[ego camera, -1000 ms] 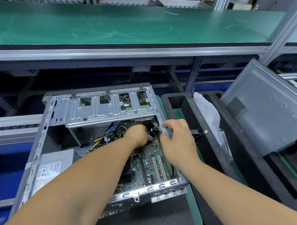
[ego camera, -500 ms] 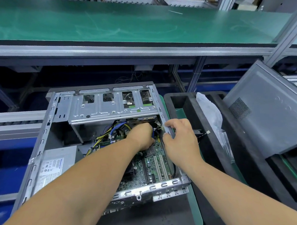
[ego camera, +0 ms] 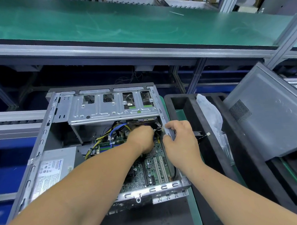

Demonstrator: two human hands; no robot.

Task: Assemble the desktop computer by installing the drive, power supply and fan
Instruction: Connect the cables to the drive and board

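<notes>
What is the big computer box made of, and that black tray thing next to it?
The computer box looks like bare sheet metal: silvery, shiny, with stamped holes and folded edges. The black tray looks like soft foam: dull and thick-walled, though it could be plastic.

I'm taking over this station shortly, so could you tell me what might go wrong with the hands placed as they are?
The left hand works among the cables, its fingertips hidden; a wire could get snagged or pinched. The right hand grips the case's thin metal side rail, which might cut the fingers.
</notes>
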